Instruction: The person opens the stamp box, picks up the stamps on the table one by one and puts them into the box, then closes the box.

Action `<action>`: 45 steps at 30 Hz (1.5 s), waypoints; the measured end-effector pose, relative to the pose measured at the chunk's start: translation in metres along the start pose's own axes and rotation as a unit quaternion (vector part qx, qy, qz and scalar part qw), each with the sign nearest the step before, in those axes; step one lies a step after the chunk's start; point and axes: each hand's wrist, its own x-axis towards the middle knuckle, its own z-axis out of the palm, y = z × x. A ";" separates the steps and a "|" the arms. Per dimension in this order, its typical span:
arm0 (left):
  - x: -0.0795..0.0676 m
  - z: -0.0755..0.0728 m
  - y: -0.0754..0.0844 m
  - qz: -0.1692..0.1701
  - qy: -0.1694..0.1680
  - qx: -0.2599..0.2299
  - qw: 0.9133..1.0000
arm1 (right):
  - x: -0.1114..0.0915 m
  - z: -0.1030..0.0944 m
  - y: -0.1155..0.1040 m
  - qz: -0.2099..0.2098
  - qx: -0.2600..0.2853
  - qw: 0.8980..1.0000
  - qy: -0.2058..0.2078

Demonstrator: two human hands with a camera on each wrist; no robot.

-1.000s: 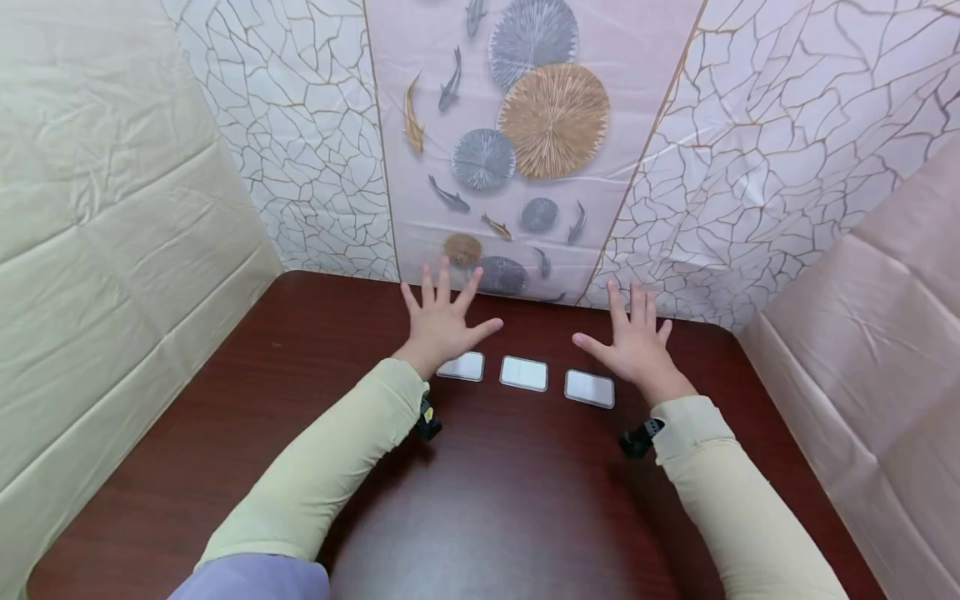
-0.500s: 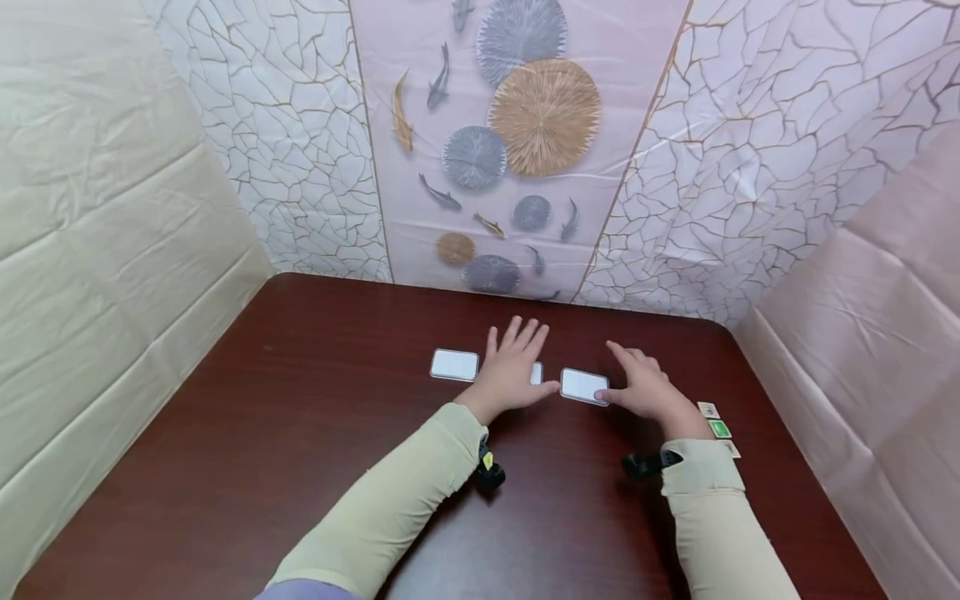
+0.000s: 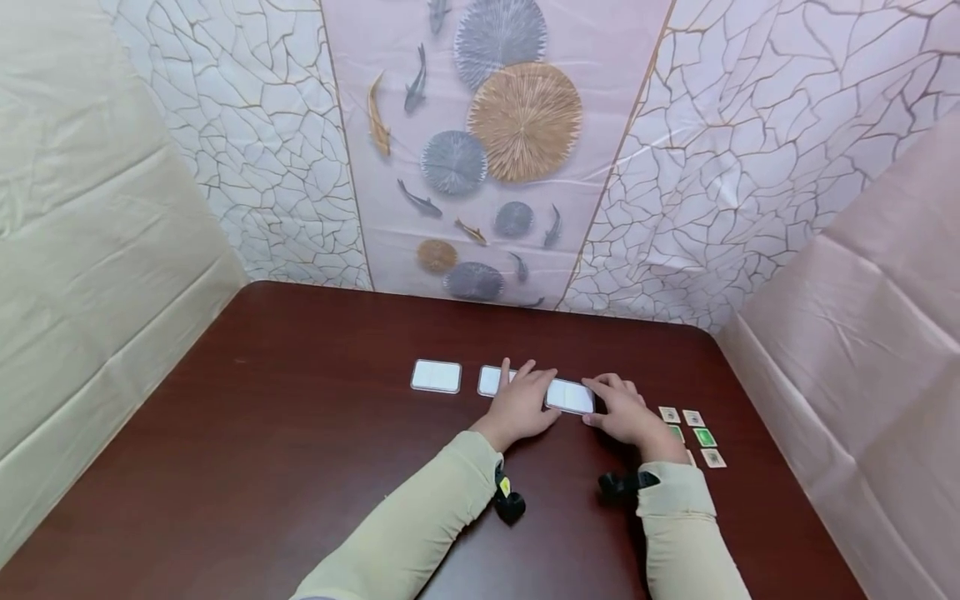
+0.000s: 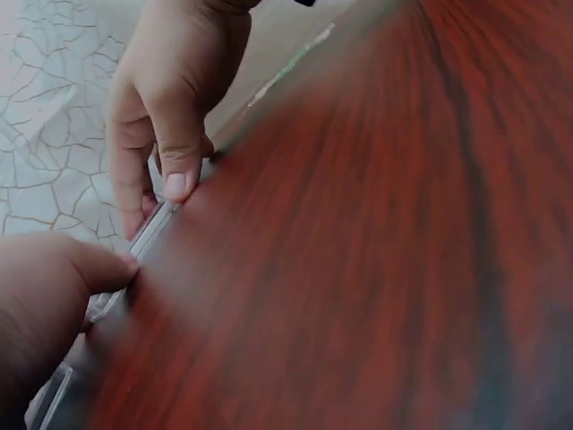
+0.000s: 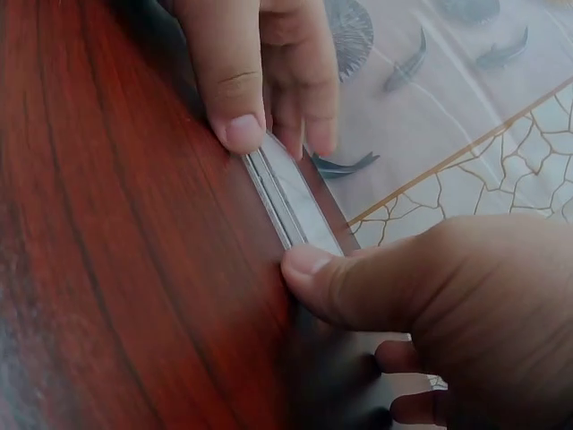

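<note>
Three flat white rectangular cases with clear rims lie in a row on the table. My left hand point(image 3: 522, 404) and right hand point(image 3: 625, 417) both grip the rightmost case point(image 3: 570, 397), one at each short end. Thumbs hold its near edge and fingertips its far edge. From the left wrist, the clear side of this case point(image 4: 152, 231) shows between the two thumbs. Seen from the right wrist, the case point(image 5: 295, 202) has a layered edge and sits low at the tabletop. Part of the middle case point(image 3: 491, 381) is hidden behind my left fingers. The leftmost case point(image 3: 436, 377) lies untouched.
Several small square tiles, among them a green one point(image 3: 704, 437), lie right of my right wrist, some covered by it. The dark wooden table point(image 3: 300, 433) ends at a patterned cloth backdrop point(image 3: 285, 167), with plain cloth walls at both sides.
Both hands, first spread wide over the table, have come down and inward to the rightmost case and grip its ends. The head view has shifted, bringing the small tiles into sight at the right.
</note>
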 end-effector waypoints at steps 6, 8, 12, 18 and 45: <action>-0.002 0.002 -0.001 0.023 0.032 0.021 0.999 | -0.002 -0.004 -0.005 -0.003 -0.015 1.000 -0.001; 0.000 0.002 -0.001 0.032 0.035 0.024 0.999 | -0.002 -0.006 -0.006 -0.001 -0.015 1.000 -0.005; 0.002 0.004 -0.001 0.037 0.035 0.028 0.998 | -0.003 -0.009 -0.008 0.004 -0.010 1.000 -0.012; 0.004 0.006 0.000 0.036 0.030 0.025 0.999 | -0.003 -0.008 -0.010 0.013 -0.014 1.000 -0.015; 0.000 0.007 -0.003 -0.010 0.023 -0.009 1.000 | -0.002 -0.004 0.014 -0.015 0.082 0.996 0.037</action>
